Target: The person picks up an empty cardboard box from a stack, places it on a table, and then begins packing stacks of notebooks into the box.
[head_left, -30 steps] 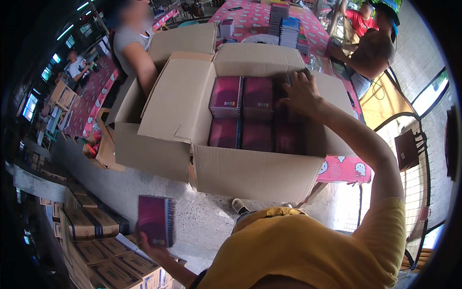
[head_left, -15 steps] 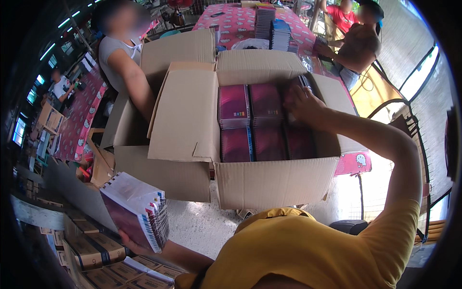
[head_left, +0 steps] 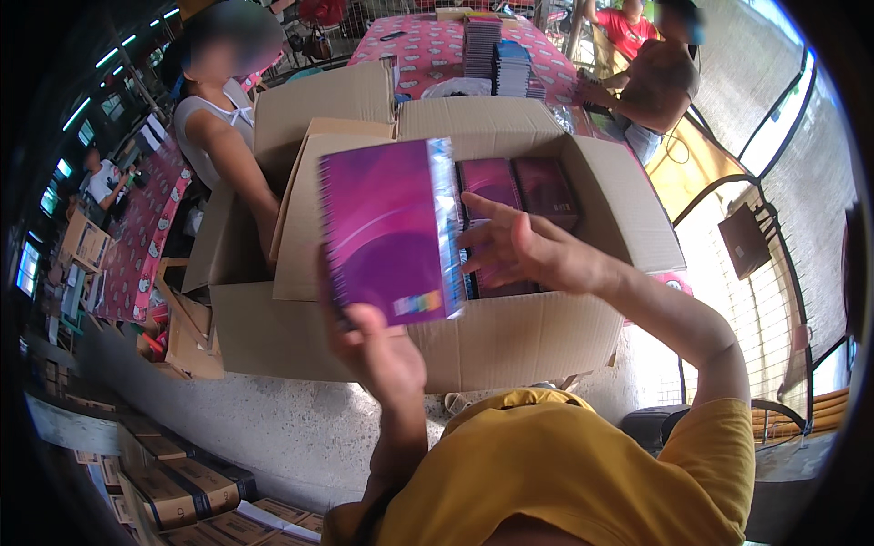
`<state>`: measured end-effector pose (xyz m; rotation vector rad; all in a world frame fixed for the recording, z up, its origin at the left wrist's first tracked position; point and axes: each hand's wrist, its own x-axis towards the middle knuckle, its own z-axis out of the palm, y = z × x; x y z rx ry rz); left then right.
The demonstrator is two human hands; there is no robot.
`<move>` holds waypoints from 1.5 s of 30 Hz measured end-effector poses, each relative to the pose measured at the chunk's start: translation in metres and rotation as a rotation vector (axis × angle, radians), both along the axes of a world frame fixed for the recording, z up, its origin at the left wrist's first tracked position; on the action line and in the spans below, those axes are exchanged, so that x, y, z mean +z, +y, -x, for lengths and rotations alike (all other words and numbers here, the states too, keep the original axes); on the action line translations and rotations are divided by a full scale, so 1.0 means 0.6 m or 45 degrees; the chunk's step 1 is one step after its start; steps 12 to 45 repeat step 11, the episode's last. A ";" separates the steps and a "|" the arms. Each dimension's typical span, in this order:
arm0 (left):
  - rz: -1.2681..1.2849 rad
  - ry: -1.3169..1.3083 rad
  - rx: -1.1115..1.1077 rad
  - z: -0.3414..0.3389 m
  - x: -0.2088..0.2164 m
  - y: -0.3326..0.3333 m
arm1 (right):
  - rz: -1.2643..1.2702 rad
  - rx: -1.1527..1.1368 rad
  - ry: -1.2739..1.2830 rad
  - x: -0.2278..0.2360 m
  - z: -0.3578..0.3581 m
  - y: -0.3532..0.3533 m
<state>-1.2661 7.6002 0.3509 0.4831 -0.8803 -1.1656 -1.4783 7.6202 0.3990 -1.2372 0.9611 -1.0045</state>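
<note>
My left hand [head_left: 382, 355] grips a stack of purple spiral notebooks [head_left: 387, 227] by its lower left corner, thumb on the front cover. The stack is upright in front of an open cardboard box [head_left: 519, 337], and clear plastic shines along its right edge. Just right of the stack is my right hand [head_left: 537, 246], fingers spread and holding nothing, above the box. Inside the box, more purple notebooks [head_left: 546, 187] lie in neat stacks; the held stack hides the box's left part.
A person [head_left: 218, 127] at the left reaches into a second open box [head_left: 223, 246]. Behind, notebook stacks [head_left: 482, 45] stand on a pink patterned table [head_left: 428, 64]. Another person [head_left: 655, 86] is at the right. Brown cartons [head_left: 173, 491] are piled at the lower left.
My left hand has brought the notebook stack from the lower left up in front of the box, cover now facing me. My right hand has left the boxed notebooks and moved left, fingers opening.
</note>
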 end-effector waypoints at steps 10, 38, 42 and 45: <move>0.095 -0.568 0.154 -0.055 0.037 0.023 | -0.764 -0.227 -0.147 -0.080 0.055 -0.037; 0.066 -0.554 0.171 -0.065 0.036 0.027 | -0.770 -0.210 -0.143 -0.083 0.050 -0.039; 0.066 -0.554 0.171 -0.065 0.036 0.027 | -0.770 -0.210 -0.143 -0.083 0.050 -0.039; 0.066 -0.554 0.171 -0.065 0.036 0.027 | -0.770 -0.210 -0.143 -0.083 0.050 -0.039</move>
